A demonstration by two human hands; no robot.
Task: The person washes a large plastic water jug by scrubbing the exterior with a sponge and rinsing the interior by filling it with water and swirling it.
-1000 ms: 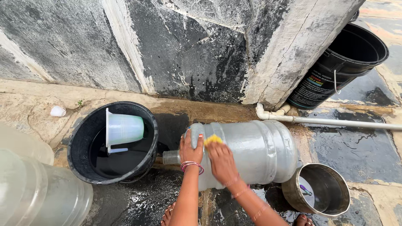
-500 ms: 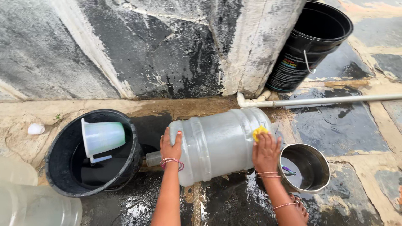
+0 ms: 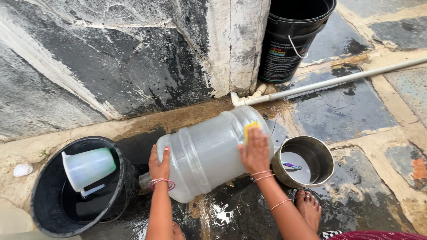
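Note:
A large translucent water jug [image 3: 207,153] lies on its side on the wet stone floor, neck pointing left. My left hand [image 3: 159,165] rests flat against its shoulder near the neck. Pressed on the jug's side near the base, my right hand [image 3: 255,150] holds a yellow sponge [image 3: 250,128] against the plastic. Bangles circle both wrists.
A black tub [image 3: 44,195] with water and a pale green jug [image 3: 88,168] sits at the left. A metal pot [image 3: 322,171] holding water stands right of the jug. A black bucket [image 3: 289,40], a white pipe [image 3: 338,80], a stone wall and my bare foot [image 3: 308,209] are around.
My right hand with the sponge has slid from the jug's middle to its base end. The view has shifted, and my left hand has stayed by the neck.

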